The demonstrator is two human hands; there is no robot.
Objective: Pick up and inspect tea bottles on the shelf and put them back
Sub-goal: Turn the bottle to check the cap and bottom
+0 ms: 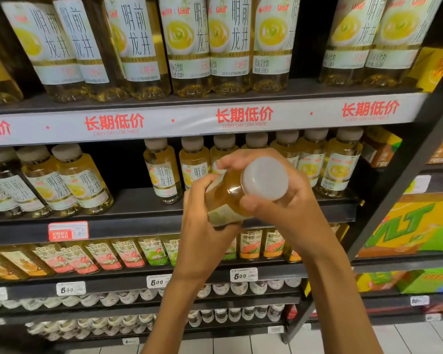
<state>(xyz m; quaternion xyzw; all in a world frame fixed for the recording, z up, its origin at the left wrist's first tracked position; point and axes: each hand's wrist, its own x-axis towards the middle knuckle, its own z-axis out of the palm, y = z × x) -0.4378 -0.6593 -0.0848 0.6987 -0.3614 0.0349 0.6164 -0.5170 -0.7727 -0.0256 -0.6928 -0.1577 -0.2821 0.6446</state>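
both hands clasp one tea bottle (230, 198) in front of the shelf (138, 200): left hand (202, 226) wraps its body, right hand (279, 195) curls round the white cap (265, 178). its long axis tilts, cap pointing toward the camera, base toward the shelf.

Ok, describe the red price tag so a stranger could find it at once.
Start at the long white banner with red characters running across the shelving. Drop one shelf down, to the dark front edge under the pale-capped tea bottles on the left. The red price tag hangs there, the only red one; the tags lower down are white.
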